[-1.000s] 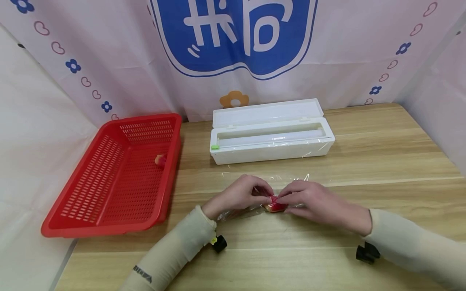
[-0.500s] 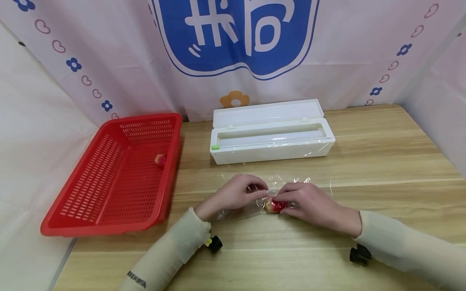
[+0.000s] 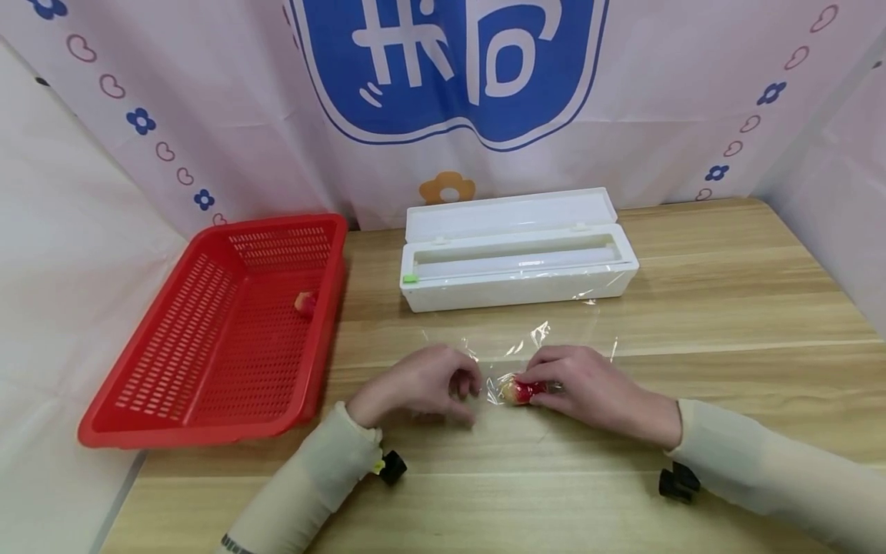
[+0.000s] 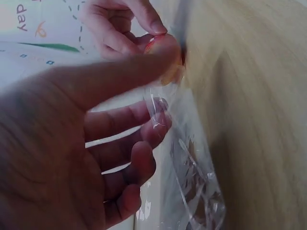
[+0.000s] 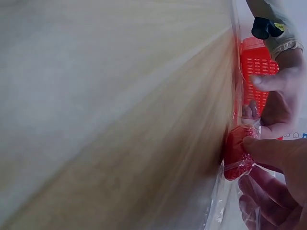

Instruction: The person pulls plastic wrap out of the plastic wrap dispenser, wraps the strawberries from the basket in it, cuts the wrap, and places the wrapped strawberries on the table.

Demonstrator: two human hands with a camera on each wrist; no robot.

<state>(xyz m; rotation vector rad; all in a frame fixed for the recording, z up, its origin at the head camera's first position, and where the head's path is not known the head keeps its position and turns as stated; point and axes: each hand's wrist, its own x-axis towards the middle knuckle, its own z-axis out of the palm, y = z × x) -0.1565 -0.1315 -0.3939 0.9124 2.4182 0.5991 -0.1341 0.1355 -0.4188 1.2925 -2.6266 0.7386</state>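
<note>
A small red-and-yellow fruit-like piece [image 3: 515,392] lies on the wooden table, wrapped in clear cling film [image 3: 536,335]. My right hand [image 3: 598,396] pinches its red end through the film between thumb and fingers. To its left, my left hand [image 3: 422,385] hovers just above the table, thumb and fingers apart. In the left wrist view, loose film [image 4: 192,163] hangs beside the left fingertips, and nothing is gripped between thumb and fingers. The right wrist view has the wrapped piece [image 5: 238,152] under the right thumb; its far side is hidden.
Behind the hands stands a white cling film dispenser [image 3: 519,288], lid up, a roll inside and a green slider at its left end. A red plastic basket [image 3: 304,419] at the left holds another red-and-yellow piece [image 3: 305,303]. A printed cloth hangs along the back.
My left hand has let go of the wrapped piece and moved left, its fingers spreading. My right hand keeps its pinch, and more of the piece's yellow end shows.
</note>
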